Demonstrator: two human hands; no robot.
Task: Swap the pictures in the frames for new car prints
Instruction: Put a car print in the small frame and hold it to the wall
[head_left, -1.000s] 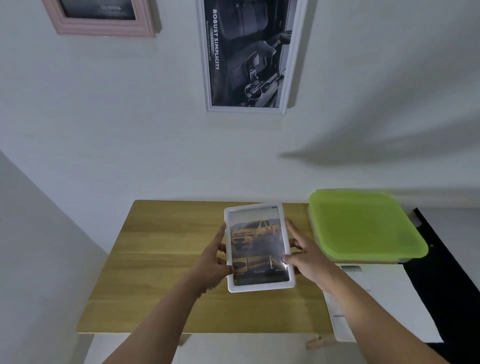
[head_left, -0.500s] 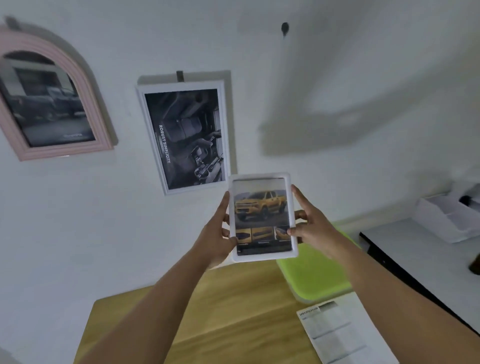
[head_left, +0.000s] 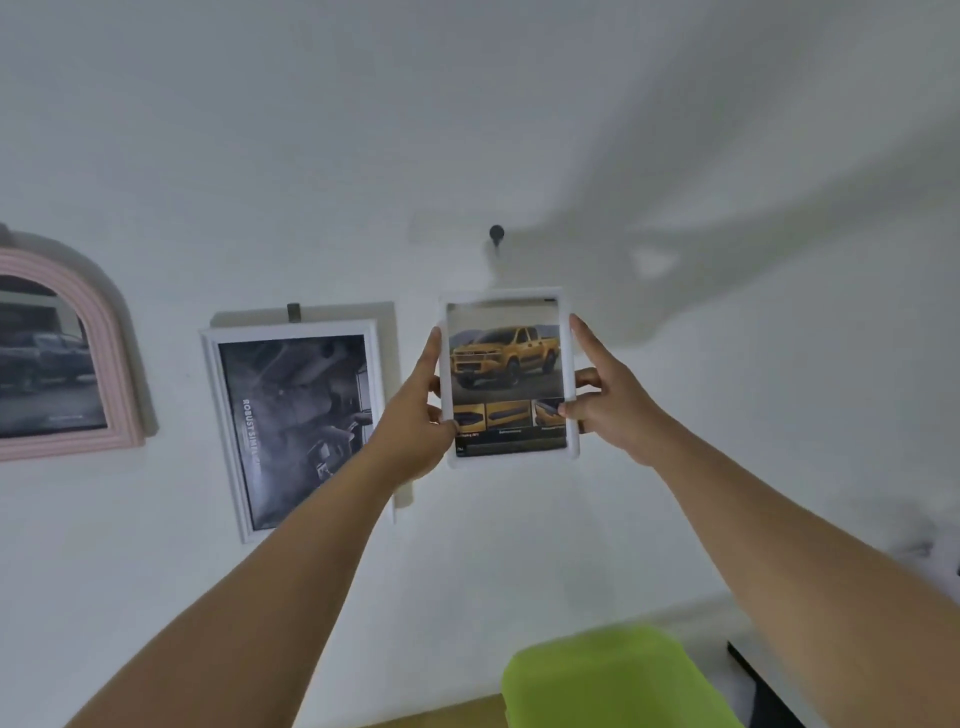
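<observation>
A small white frame (head_left: 508, 380) with a yellow pickup print is held upright against the white wall, just below a dark wall hook (head_left: 496, 234). My left hand (head_left: 415, 415) grips its left edge, thumb on the front. My right hand (head_left: 605, 400) grips its right edge, index finger stretched up along the side. To the left hangs a larger white frame (head_left: 296, 421) with a dark car-interior print. Further left hangs a pink arched frame (head_left: 67, 353) with a dark car picture.
A lime-green lid (head_left: 618, 680) shows at the bottom, with a strip of wooden table (head_left: 441, 714) beside it. A dark surface edge (head_left: 753, 680) lies at the lower right. Arm shadows fall on the wall at the upper right.
Both hands have lifted the small frame from over the table up to the wall, close under the hook. The view has tilted upward, so the table has nearly dropped out of sight.
</observation>
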